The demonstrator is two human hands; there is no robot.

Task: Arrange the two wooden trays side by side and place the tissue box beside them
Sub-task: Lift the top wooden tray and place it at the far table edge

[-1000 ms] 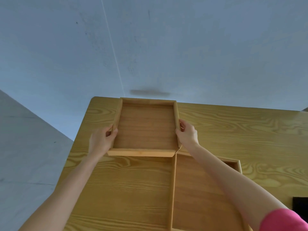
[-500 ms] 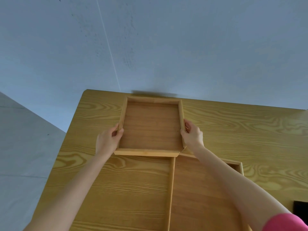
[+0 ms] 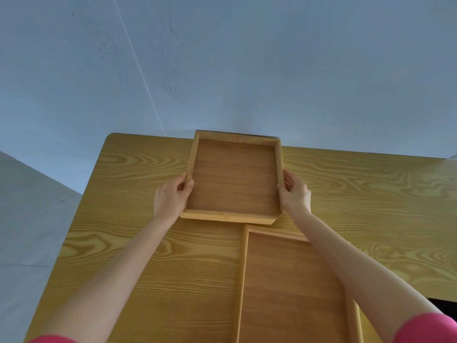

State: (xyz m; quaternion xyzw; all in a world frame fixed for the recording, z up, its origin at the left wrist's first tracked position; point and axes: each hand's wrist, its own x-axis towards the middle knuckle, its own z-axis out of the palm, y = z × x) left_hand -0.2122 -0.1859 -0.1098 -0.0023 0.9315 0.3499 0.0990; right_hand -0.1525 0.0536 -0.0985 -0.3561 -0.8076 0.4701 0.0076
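Note:
A smaller wooden tray is held over the far part of the wooden table, its far rim reaching past the table's back edge. My left hand grips its left rim and my right hand grips its right rim. A larger wooden tray lies on the table in front of it, at the near right, partly under my right forearm. The two trays are apart, with a narrow strip of table between them. No tissue box is in view.
A pale grey wall rises right behind the table's far edge. The table's left edge drops to a grey floor. A dark object shows at the right edge near my right arm.
Both hands have carried the smaller tray away from me toward the wall; it no longer overlaps the larger tray's far corner.

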